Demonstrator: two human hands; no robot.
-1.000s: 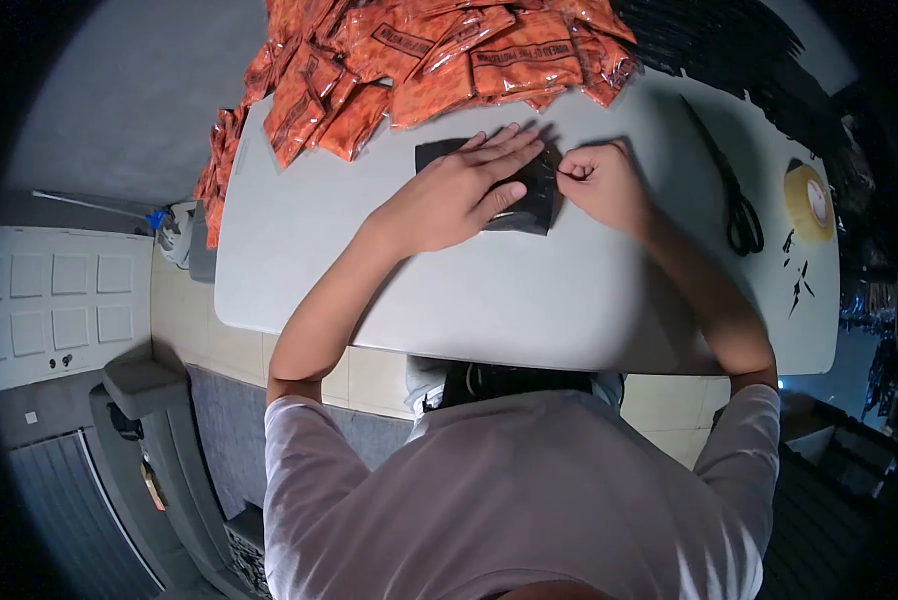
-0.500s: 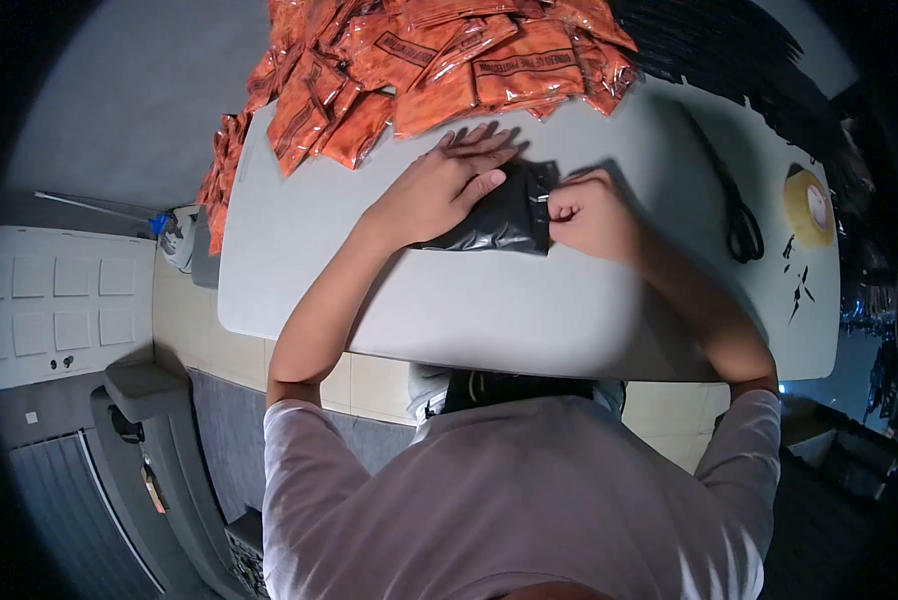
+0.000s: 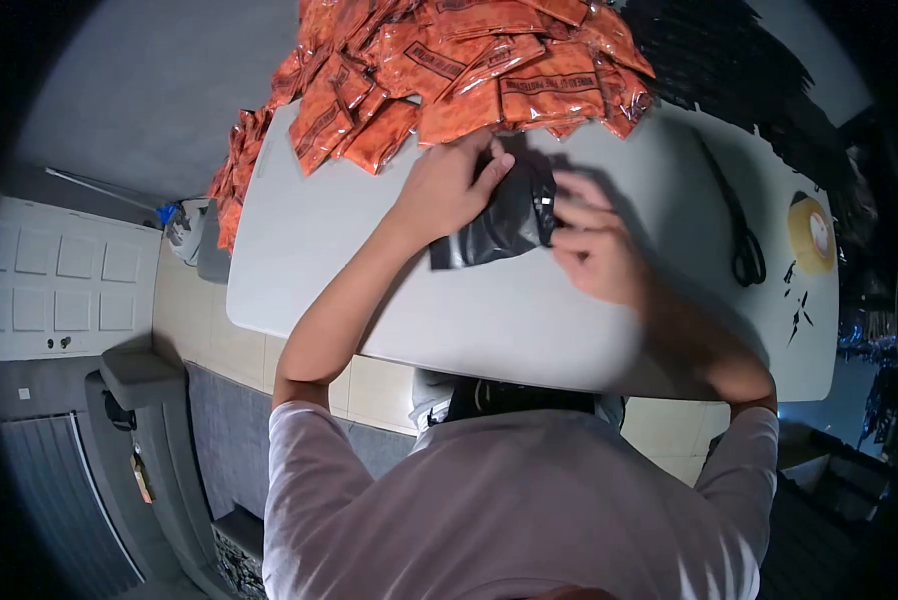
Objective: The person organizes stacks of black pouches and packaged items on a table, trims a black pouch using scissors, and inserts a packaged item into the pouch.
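Note:
A glossy black plastic mailing bag lies in front of me on the white table, slightly tilted, with a light glint at its right end. My left hand grips its left far side, thumb on top and the other fingers curled, partly hidden. At the right end is my right hand, slightly blurred, its fingers spread apart against or just beside the bag's edge. Whether those fingertips press on the plastic I cannot tell.
Orange packets in clear wrap are heaped along the far edge. Black scissors and a roll of tape lie to the right, near small black scraps. Black plastic bags spread beyond the far right edge.
My left hand has gone from lying flat on the bag to curling round its far side. My right hand has opened from a pinch at the right end. The bag has turned slightly.

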